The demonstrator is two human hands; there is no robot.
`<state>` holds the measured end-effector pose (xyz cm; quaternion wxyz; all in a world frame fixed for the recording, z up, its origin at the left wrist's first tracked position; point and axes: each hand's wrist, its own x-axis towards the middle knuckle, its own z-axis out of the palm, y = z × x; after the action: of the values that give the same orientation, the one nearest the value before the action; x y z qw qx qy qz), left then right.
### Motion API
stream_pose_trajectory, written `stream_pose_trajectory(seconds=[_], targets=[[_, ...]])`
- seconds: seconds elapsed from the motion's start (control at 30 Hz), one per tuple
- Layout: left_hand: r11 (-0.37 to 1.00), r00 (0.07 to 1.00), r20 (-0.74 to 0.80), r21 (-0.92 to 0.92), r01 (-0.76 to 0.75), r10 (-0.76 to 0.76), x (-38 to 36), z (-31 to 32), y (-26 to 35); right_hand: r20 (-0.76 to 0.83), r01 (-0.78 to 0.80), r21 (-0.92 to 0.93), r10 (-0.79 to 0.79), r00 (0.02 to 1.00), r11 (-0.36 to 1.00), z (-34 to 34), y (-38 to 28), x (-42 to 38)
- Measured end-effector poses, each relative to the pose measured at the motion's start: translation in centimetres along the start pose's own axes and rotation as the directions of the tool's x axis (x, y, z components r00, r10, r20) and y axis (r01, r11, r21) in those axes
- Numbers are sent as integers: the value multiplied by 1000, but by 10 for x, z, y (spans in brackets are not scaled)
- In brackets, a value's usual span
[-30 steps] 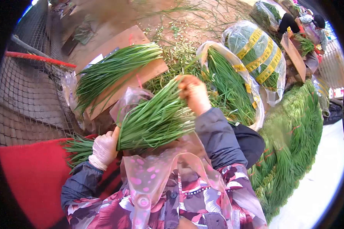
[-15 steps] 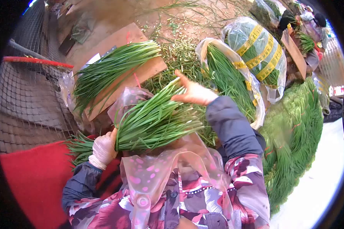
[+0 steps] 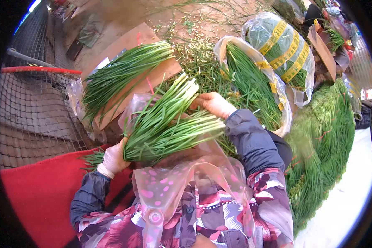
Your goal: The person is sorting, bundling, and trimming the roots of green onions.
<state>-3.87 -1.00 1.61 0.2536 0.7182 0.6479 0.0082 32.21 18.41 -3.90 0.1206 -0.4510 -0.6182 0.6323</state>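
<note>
A loose bunch of Chinese chives (image 3: 165,130) lies across my front, leaf ends to the left and pale stem ends to the right. My left hand (image 3: 115,158), in a thin whitish glove, is closed round the leafy end. At the stem end, my right hand (image 3: 214,105) has its fingers drawn together against the pale stalks, between two parts of the fanned bunch. Whether it pinches a stalk is hidden. Beyond the bunch, another pile of chives (image 3: 126,74) rests on a tilted brown board (image 3: 163,70). A spotted clear plastic apron (image 3: 153,182) covers my lap.
Right of my hands stand an opened plastic bag of chives (image 3: 252,82) and a taped bag (image 3: 283,49). Tied bundles (image 3: 322,144) are heaped at the far right. Trimmings (image 3: 198,58) litter the ground. Netting (image 3: 33,107) with a red bar and a red cloth (image 3: 33,194) lie left.
My right hand has gone from spread fingers above the stem ends to drawn-together fingers lower among them. The bunch has fanned into two parts. My left hand keeps its hold.
</note>
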Motion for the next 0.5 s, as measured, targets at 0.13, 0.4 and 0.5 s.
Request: stream_pose_trajectory(seconds=[0.13,0.4,0.5], targets=[[993,1000,25,-119,9,-6,1,7,-9,-278,133,-69,-147,949,989,-20,6,-3],[990,998,6,-124,70,-70,1,6,-4,-341,-301,-885,-54,938,356,-119,60,-64],[994,994,-60,-61,85,-89,-1,7,12,-361,-189,-519,-14,933,834,-67,-41,-57]])
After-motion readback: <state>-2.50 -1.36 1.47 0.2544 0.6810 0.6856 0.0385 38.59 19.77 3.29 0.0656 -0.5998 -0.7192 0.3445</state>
